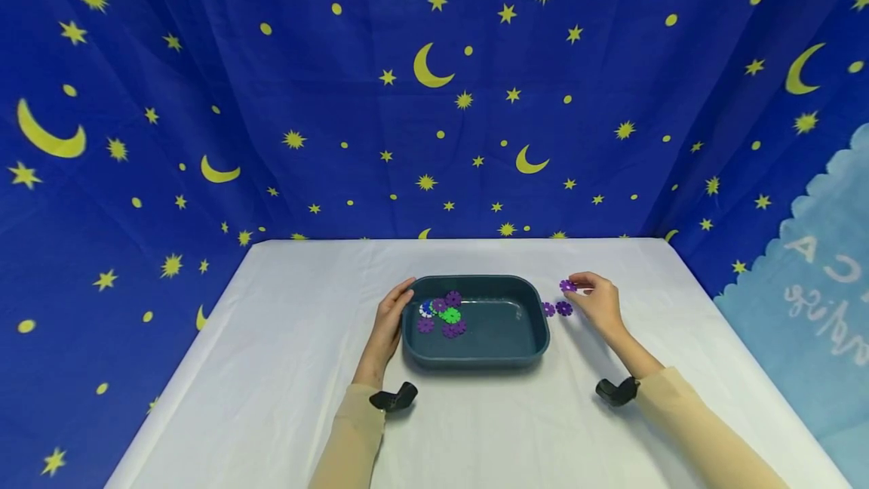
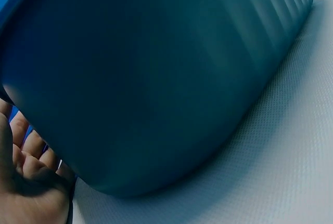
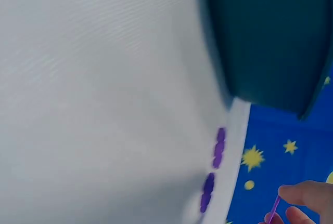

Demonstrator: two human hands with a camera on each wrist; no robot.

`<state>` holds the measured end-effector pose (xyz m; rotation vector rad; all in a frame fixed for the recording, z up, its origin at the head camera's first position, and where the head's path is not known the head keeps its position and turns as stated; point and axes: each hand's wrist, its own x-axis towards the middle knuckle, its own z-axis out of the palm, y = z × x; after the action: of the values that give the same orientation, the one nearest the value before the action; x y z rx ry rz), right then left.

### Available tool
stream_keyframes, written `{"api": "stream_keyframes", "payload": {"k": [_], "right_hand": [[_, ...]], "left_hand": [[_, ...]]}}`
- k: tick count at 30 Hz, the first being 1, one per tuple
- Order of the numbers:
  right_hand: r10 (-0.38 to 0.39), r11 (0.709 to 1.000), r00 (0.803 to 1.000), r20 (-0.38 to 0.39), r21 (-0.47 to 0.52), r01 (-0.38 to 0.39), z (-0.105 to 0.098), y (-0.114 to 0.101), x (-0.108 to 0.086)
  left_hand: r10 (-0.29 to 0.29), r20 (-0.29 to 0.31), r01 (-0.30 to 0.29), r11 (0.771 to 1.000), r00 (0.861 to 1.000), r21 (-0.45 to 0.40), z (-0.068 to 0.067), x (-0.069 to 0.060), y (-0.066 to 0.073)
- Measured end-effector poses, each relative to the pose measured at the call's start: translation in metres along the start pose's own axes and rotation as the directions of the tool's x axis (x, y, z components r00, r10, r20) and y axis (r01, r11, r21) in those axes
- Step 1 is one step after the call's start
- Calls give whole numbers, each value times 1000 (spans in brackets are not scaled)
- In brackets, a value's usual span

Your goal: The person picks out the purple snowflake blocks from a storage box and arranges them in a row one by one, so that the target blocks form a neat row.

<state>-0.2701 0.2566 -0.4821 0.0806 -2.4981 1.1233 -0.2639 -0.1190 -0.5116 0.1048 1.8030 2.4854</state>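
A dark teal plastic basin [image 1: 478,360] sits on the white table, several flower-shaped plastic discs inside its left half: purple ones, a green disc [image 1: 450,315], and blue and white ones. At its left end, my left hand [image 1: 388,319] holds the rim; in the left wrist view the fingers [image 2: 34,146] lie along the basin's outer wall. To the right of the basin, my right hand [image 1: 600,303] pinches a purple flower disc [image 1: 567,286] between thumb and fingers, above the table. Two more purple discs [image 1: 563,309] lie below it on the cloth, beside the basin's right wall.
A white cloth covers the table [image 1: 271,398]. Behind and at the sides hangs a blue curtain [image 1: 353,44] with yellow moons and stars. A light blue panel with lettering [image 1: 815,308] is at the right. Each wrist wears a black camera [image 1: 616,392].
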Motion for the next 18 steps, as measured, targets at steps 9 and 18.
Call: {"api": "stream_keyframes", "payload": {"k": [9,18], "right_hand": [[72,997,995,66,-41,-70,-5,18,-8],[129,991,986,109,-58,-123,-7,35,-13]], "left_hand": [[0,-19,0,1000,1000,1,-7,11,-15],[24,-36,-23,999,999,26,-8,13,-23]]}}
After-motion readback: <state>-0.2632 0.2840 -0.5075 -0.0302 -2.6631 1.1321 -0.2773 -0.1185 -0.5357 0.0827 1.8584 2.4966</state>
